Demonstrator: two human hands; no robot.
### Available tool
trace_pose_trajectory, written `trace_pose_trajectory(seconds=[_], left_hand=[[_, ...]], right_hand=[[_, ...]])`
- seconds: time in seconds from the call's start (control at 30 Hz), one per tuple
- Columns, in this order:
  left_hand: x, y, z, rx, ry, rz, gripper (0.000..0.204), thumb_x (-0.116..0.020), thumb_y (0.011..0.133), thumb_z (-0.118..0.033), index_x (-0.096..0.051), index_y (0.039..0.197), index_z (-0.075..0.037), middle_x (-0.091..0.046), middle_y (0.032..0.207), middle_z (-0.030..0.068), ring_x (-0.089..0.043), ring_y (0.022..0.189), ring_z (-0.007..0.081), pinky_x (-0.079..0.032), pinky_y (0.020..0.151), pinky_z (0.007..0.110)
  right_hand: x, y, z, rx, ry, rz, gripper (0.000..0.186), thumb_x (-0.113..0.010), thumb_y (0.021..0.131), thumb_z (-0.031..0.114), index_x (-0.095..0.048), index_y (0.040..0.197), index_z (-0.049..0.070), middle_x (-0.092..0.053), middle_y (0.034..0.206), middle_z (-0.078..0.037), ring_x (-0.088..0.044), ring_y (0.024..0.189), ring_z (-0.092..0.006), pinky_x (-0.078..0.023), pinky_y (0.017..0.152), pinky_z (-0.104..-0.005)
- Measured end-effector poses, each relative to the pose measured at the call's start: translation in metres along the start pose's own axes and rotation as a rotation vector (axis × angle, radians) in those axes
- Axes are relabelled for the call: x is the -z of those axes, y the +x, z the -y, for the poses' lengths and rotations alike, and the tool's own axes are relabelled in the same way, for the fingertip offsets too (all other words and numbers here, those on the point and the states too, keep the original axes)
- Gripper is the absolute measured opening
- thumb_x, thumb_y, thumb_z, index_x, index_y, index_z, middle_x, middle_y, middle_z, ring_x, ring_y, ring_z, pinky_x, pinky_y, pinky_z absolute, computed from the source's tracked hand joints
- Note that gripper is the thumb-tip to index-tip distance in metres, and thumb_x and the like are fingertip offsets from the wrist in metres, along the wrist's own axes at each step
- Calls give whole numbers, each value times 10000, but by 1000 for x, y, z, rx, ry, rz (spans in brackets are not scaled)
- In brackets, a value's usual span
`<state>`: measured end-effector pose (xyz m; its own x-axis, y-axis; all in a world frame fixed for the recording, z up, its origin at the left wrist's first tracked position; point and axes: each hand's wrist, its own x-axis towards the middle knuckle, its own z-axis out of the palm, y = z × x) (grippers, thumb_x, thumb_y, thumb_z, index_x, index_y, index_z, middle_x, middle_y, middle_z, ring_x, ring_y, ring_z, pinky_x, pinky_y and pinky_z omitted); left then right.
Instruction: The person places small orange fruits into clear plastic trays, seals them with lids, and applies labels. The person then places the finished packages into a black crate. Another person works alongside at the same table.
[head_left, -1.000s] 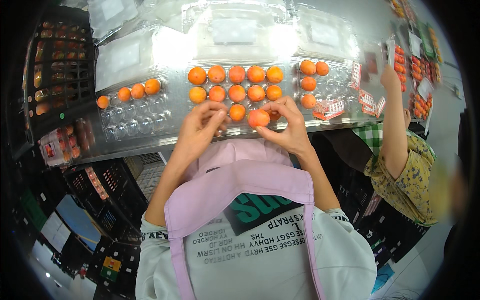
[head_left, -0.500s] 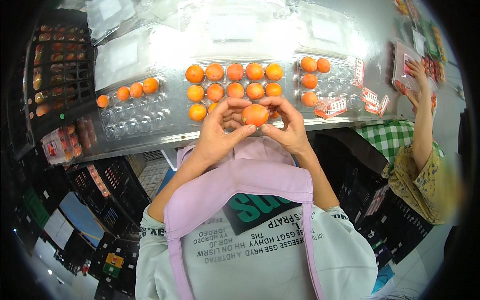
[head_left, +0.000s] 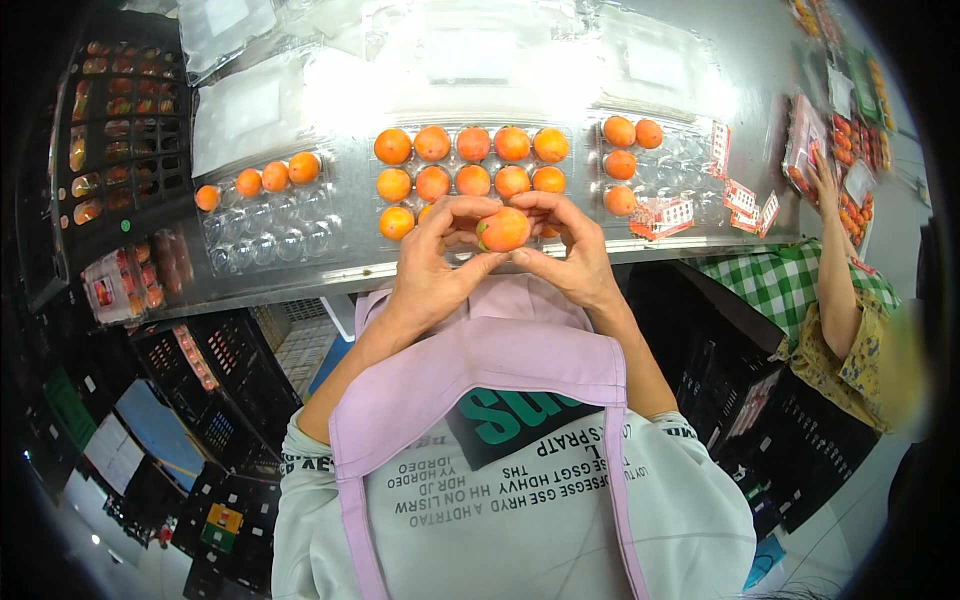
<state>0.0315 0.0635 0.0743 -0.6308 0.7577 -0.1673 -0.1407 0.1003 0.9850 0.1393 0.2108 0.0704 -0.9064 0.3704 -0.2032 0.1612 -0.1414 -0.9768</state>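
A round orange fruit (head_left: pixel 504 230) with a greenish patch at its left side is held between my two hands, just in front of the table's near edge. My left hand (head_left: pixel 440 255) curls around its left side, with thumb and fingertips against it. On the other side, my right hand (head_left: pixel 575 250) closes in with its fingers and thumb. Beyond my hands lies a clear plastic tray (head_left: pixel 568 160) holding rows of similar orange fruits (head_left: pixel 473 181); my fingers hide part of its nearest row.
Partly filled clear trays lie left (head_left: pixel 268 225) and right (head_left: pixel 675 160), their lids folded back. Red-and-white labels (head_left: pixel 662 217) lie by the right tray. A black crate (head_left: pixel 130 150) stands far left. At right, another person's hand (head_left: pixel 825 185) touches a fruit pack.
The orange fruit has turned in my fingers, showing more of its greenish patch at the left. At the right, the other person's arm and the fruit pack have shifted.
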Motion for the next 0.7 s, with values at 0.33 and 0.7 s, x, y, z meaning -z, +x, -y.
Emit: trace_pose_trajectory(seconds=[0.33,0.7], left_hand=[[2,-2,6,225,-404,82,484,-639,808,6,-441,1249,-25,-538,1166,101,-576,1054,189,-486,898,333],[7,-2,11,250,-582,128,442,-660,808,-41,-455,1198,-16,-528,1187,126,-532,1122,195,-476,916,326]], right_hand=[[-1,2,4,342,-433,-78,404,-773,683,112,-603,1041,33,-615,1002,-87,-593,885,-193,-480,761,-306],[-3,0,4,348,-441,-51,413,-781,653,103,-607,1023,40,-615,994,-90,-592,888,-230,-489,731,-325]])
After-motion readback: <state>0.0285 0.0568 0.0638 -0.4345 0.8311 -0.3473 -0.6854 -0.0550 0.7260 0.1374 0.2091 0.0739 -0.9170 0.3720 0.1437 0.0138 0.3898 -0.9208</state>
